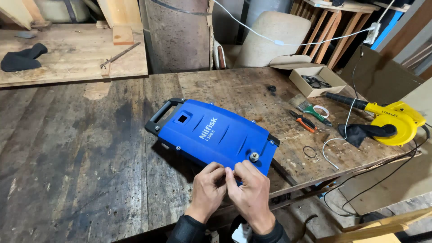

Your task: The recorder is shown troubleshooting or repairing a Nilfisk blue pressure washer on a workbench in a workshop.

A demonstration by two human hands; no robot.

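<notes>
A blue plastic machine housing (211, 132) with a black handle (160, 115) lies flat on the worn wooden workbench (81, 148). A metal fitting (254, 156) sticks up near its front edge. My left hand (208, 188) and my right hand (249, 191) meet at the housing's near edge, just below the fitting. The fingertips of both hands pinch together over something small that I cannot make out. Both wrists wear dark sleeves.
To the right lie orange-handled pliers (303, 121), a green-handled tool (315, 112), an open cardboard box (317, 80), a yellow blower (398, 121) with a black cloth, and loose white and black cables. A second bench (67, 54) stands behind on the left.
</notes>
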